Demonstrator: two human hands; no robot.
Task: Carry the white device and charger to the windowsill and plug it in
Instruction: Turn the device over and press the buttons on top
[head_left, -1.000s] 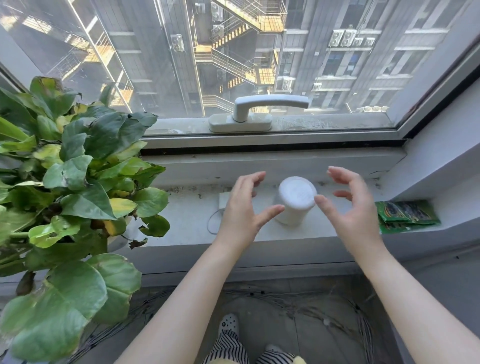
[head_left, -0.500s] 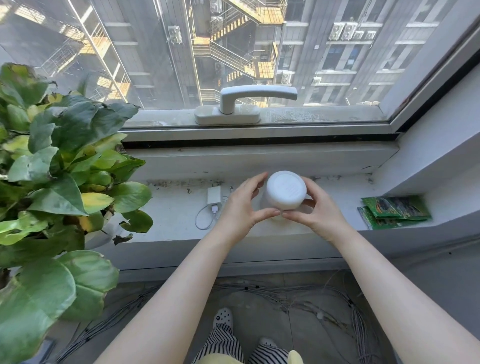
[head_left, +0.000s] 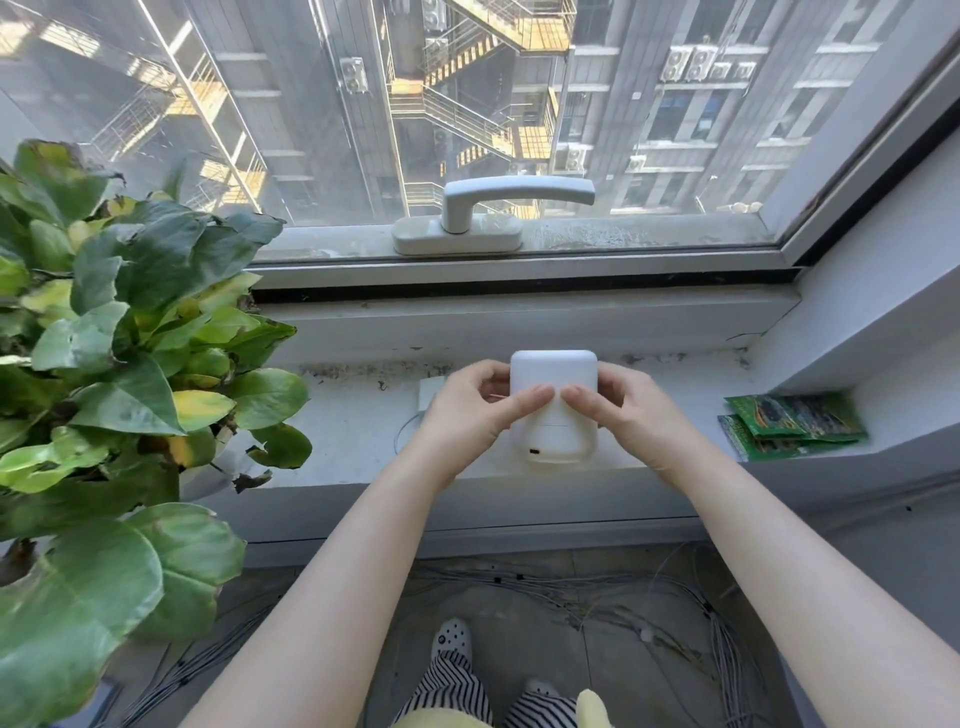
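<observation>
You are gripping the white device with both hands over the windowsill: your left hand is clasping its left side and your right hand its right, thumbs nearly meeting across its front. A small dark port is showing low on its face. The charger is lying on the sill just behind your left hand, partly hidden, its cable looping beside it. Green packets are lying well to the right of your right hand, and a leafy plant is standing far to the left.

A leafy potted plant is seen far left of the fingers; green packets are stacked to their right.
</observation>
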